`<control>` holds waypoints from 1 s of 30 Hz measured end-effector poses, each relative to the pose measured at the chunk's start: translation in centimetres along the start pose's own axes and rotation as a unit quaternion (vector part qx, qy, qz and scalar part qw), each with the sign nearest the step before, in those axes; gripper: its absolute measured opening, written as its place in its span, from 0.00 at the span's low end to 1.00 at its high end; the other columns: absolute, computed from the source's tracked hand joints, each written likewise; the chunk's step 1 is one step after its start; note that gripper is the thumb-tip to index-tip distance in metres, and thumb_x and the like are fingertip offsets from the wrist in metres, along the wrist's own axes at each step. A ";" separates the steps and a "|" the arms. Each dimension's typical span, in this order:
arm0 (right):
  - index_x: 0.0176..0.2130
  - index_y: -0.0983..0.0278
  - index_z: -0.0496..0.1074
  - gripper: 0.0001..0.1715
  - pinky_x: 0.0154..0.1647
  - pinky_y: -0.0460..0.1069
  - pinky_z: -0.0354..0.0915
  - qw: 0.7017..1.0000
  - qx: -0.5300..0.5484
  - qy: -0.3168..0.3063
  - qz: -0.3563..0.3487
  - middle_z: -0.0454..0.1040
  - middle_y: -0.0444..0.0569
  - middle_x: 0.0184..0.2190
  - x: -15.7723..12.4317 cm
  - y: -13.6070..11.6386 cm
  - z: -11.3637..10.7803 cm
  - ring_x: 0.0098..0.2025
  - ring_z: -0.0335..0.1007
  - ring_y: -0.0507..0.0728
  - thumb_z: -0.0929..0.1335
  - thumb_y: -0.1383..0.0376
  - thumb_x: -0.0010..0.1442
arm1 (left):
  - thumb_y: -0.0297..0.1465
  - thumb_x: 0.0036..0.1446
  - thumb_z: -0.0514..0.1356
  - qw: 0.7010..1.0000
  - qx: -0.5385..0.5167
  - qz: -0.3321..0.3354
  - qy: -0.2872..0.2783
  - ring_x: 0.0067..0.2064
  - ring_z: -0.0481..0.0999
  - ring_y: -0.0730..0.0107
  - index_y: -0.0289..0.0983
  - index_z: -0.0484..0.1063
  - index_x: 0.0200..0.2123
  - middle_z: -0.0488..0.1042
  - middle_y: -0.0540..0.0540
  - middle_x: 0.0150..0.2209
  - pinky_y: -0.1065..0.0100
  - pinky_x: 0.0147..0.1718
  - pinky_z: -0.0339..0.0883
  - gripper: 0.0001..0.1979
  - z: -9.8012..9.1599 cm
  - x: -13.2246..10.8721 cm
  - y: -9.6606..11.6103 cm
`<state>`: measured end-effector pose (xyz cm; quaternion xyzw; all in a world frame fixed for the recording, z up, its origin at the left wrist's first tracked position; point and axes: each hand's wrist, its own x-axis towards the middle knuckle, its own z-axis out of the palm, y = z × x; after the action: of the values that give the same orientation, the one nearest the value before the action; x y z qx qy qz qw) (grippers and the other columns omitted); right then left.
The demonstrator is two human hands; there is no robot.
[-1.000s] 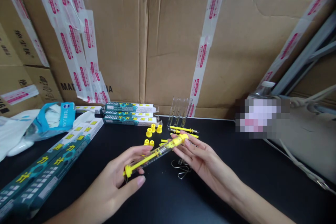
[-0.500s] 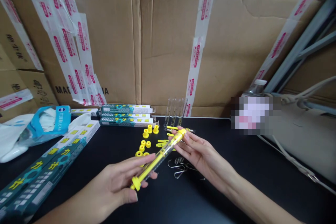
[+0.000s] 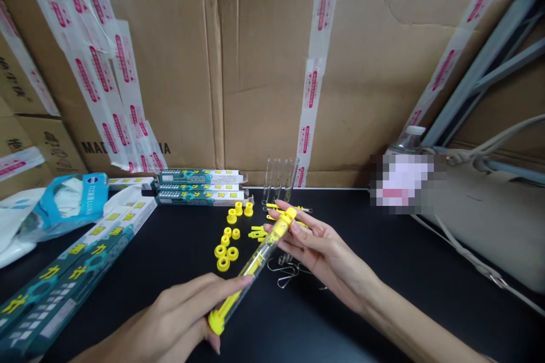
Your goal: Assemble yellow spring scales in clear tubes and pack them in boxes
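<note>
A clear tube spring scale (image 3: pixel 258 261) with yellow ends and a yellow strip inside slants across the middle of the view. Wrapped about its lower part is my left hand (image 3: pixel 183 312), closed, the index finger laid along the tube. The fingers of my right hand (image 3: pixel 327 252) pinch the yellow cap (image 3: pixel 285 221) at the upper end. Just beyond the hands lie yellow caps and rings (image 3: pixel 223 251), flat yellow pieces (image 3: pixel 258 232) partly behind my right fingers, and bent wire hooks (image 3: pixel 287 273). Several clear tubes (image 3: pixel 281 181) stand upright farther back.
Printed narrow cartons (image 3: pixel 200 187) are stacked at the back, with more long cartons (image 3: pixel 85 266) on the left. A blue plastic packet (image 3: pixel 79 198) lies beside them. At right are a bottle (image 3: pixel 406 170) and a beige bag (image 3: pixel 489 215). Tall cardboard (image 3: pixel 264 68) walls the back.
My left hand has turned over the tube and moved down and left along with its lower end. The scale has tilted steeper. My right hand stays at the upper cap.
</note>
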<state>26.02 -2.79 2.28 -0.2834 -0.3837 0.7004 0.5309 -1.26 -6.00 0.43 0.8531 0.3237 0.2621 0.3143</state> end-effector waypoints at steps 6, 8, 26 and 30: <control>0.59 0.59 0.71 0.29 0.62 0.56 0.66 1.000 0.018 -0.018 0.008 0.78 0.50 0.54 0.1 -0.1 -0.1 0.54 0.77 0.60 0.75 0.67 0.59 | 0.19 0.59 0.54 0.998 0.034 0.024 0.039 0.29 0.79 0.72 0.63 0.63 0.63 0.79 0.53 0.35 0.79 0.30 0.76 0.36 0.0 0.3 0.6; 0.60 0.58 0.70 0.32 0.61 0.55 0.67 0.999 0.038 -0.028 0.014 0.79 0.50 0.52 0.1 -0.2 -0.1 0.53 0.77 0.59 0.75 0.69 0.58 | 0.18 0.60 0.53 0.998 0.053 0.021 0.017 0.31 0.80 0.72 0.63 0.60 0.65 0.79 0.53 0.37 0.79 0.33 0.76 0.38 -0.1 0.1 0.6; 0.57 0.61 0.72 0.31 0.54 0.56 0.72 1.000 0.004 0.006 -0.024 0.81 0.53 0.49 -0.3 -0.6 0.7 0.48 0.80 0.62 0.78 0.68 0.55 | 0.10 0.58 0.43 0.961 0.214 0.177 -0.015 0.39 0.76 0.71 0.44 0.59 0.67 0.76 0.45 0.41 0.74 0.40 0.74 0.38 -0.8 0.2 -0.4; 0.56 0.63 0.73 0.31 0.54 0.55 0.72 1.000 -0.007 0.012 -0.015 0.81 0.53 0.49 -0.4 -0.5 0.8 0.48 0.80 0.61 0.78 0.68 0.55 | 0.14 0.62 0.47 0.941 0.257 0.218 0.026 0.36 0.74 0.72 0.43 0.59 0.67 0.74 0.46 0.36 0.76 0.38 0.73 0.33 -0.5 -0.1 -0.7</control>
<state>25.79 -3.25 3.11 -0.2897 -0.3864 0.6864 0.5437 -1.89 -5.47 0.25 0.9475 0.1938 0.2542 0.0112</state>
